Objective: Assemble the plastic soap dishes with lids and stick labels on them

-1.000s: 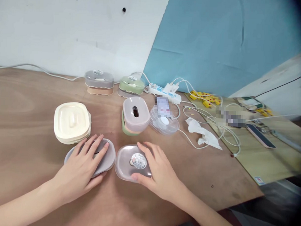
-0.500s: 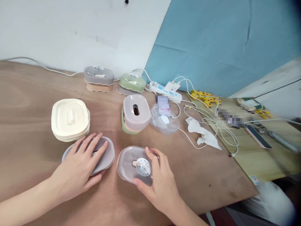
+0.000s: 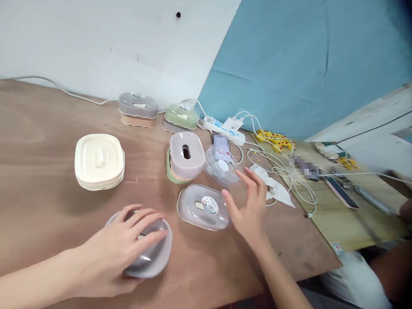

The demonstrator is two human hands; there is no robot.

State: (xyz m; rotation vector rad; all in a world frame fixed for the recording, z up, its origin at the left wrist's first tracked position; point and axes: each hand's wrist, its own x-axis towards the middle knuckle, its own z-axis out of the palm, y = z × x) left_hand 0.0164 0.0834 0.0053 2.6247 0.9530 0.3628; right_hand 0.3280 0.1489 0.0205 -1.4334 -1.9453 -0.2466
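Note:
My left hand (image 3: 121,246) is wrapped over a grey oval tissue-box lid (image 3: 155,254), its fingers across the top and its thumb low at the near side. The hand hides much of the lid, including most of its slot. A translucent grey tissue-box lid (image 3: 190,208) with a round sticker lies on the table to the right and farther back. Just beside its right end, my right hand (image 3: 251,210) hovers open with its fingers apart, holding nothing.
A cream stack of square lids (image 3: 99,157) stands at left. Behind the middle is a pinkish-grey slotted box (image 3: 187,149); two lidded boxes, grey (image 3: 138,109) and green (image 3: 182,116), stand by the wall. A power strip (image 3: 223,130), cables and a tissue (image 3: 275,190) lie right.
My left hand has brought its grey lid nearer and to the right. The stickered lid has shifted right and back; my right hand has let go of it and opened.

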